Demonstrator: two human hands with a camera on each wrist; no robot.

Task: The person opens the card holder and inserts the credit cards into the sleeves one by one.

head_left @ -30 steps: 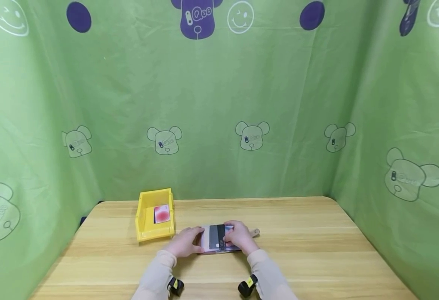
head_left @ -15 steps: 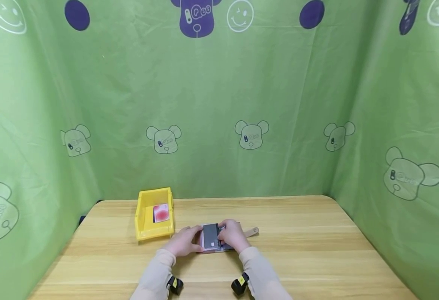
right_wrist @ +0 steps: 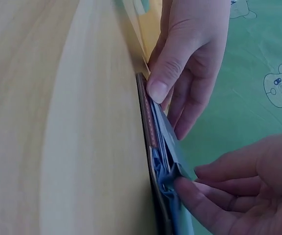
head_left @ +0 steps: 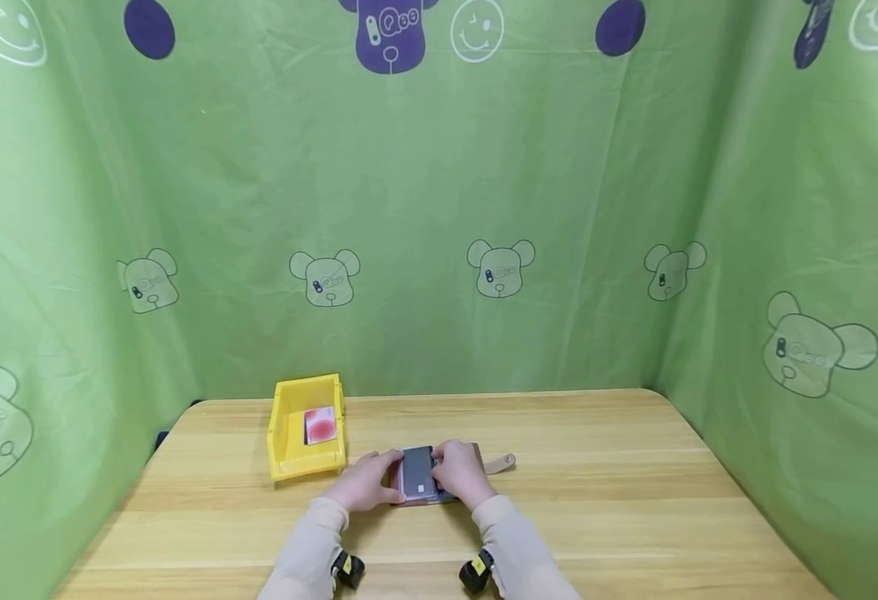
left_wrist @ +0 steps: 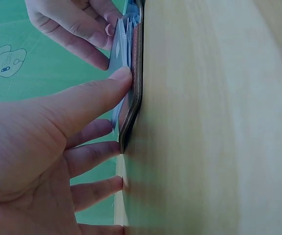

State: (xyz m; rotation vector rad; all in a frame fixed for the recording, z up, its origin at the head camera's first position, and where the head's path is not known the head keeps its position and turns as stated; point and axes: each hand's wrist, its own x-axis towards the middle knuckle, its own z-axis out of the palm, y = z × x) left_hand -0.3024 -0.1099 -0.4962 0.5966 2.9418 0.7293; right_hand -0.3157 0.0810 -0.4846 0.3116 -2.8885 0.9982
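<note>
A brown card holder (head_left: 393, 481) with clear sleeves lies open on the table. A dark grey card (head_left: 418, 472) lies over its sleeves, its right edge raised in the right wrist view. My left hand (head_left: 366, 483) holds the holder's left end, thumb at the near edge and fingers toward the far edge. In the left wrist view the thumb (left_wrist: 97, 95) presses on the sleeve edges. My right hand (head_left: 459, 472) pinches the right edge of the card between thumb and fingers, covering part of the holder. The strap (head_left: 500, 463) with a snap sticks out on the right.
A yellow bin (head_left: 281, 450) stands to the left, behind my left hand, with a red and white card (head_left: 321, 426) inside. The wooden table (head_left: 634, 500) reaches back to a green curtain (head_left: 408, 333) that encloses three sides.
The right hand and the dark grey card have moved left across the holder. The card's black band with lettering no longer shows. The left hand has hardly moved.
</note>
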